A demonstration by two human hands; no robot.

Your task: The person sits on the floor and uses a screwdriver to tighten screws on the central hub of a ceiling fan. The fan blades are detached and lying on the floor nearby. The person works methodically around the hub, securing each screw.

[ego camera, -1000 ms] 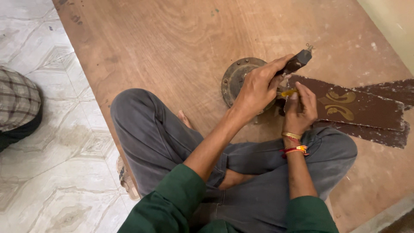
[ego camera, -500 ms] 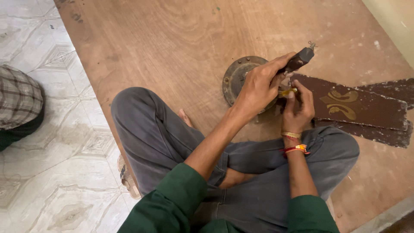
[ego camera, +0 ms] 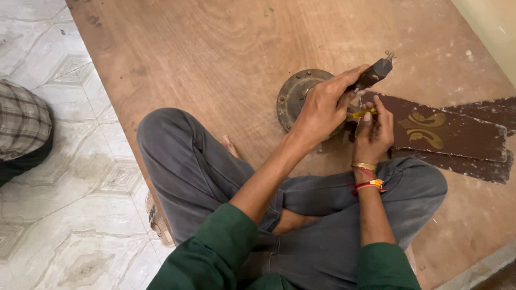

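Left hand: the left hand (ego camera: 322, 107) was clenched around a dark tool handle (ego camera: 372, 75), whose far end pointed up and away past the fingertips.
Right hand: the right hand (ego camera: 374, 131) pinched a small yellow tool (ego camera: 361, 113) between thumb and fingers, pressed close against the left hand.
Work piece: a round rusty metal disc (ego camera: 294, 95) lay flat on the wooden board (ego camera: 215, 59), partly covered by the left hand, just ahead of the person's crossed legs.
Blades: dark brown fan blades (ego camera: 457, 134) with a gold scroll pattern stretched from the hands toward the right, one lying over another.
Change: compared with a second earlier, the dark handle had tipped a little higher and further from the disc, while both hands kept their place over the disc's right edge; the move was slight, so the work at that one spot looked to be going on rather than finished.
Meaning: with the two tools meeting at the join between disc and blade, the effort seemed set on that join; what the tips touched was hidden by the fingers.
Edges: the board's left edge ran beside the tiled floor (ego camera: 59, 204), near the person's knee (ego camera: 161, 129); a pale wall (ego camera: 492, 27) closed the far right corner.
Open room: the board was bare ahead and to the left of the disc; the right was taken by the blades, the near side by the legs.
Nearby: a checked cloth (ego camera: 21, 121) showed at the left, well apart.
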